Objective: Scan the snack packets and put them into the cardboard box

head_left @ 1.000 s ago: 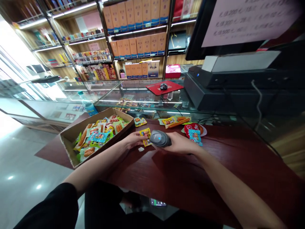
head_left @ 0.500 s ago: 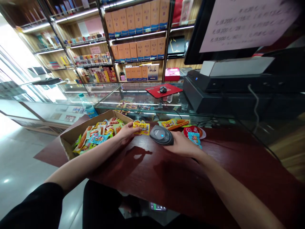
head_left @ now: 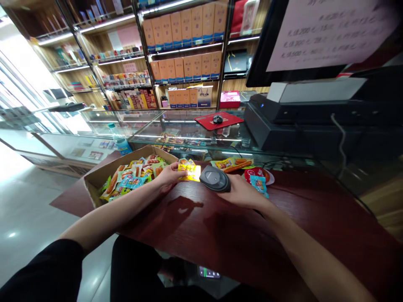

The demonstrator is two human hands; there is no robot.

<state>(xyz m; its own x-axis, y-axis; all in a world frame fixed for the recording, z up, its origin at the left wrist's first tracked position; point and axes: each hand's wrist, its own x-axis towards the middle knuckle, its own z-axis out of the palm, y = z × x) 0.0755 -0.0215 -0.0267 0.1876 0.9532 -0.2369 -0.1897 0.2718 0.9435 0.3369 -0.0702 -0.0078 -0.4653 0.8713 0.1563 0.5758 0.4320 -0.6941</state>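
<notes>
**Table:** A dark red wooden table is spread across the lower middle of the frame.

**Left hand:** A yellow snack packet is gripped by the left hand, closed on its left edge, just beside the scanner.

**Right hand:** A handheld barcode scanner is held by the right hand, wrapped around its rear.

**Tray:** A cardboard tray filled with packaged sausages is placed at centre left, touching the left wrist.

**Loose packets:** Sausage packets and a blue packet are laid at centre right.

**Display case:** A glass display case is set beyond the table, with a red mouse pad on top.

**Shelves:** Orange boxes are stacked on shelves at upper centre.
</notes>
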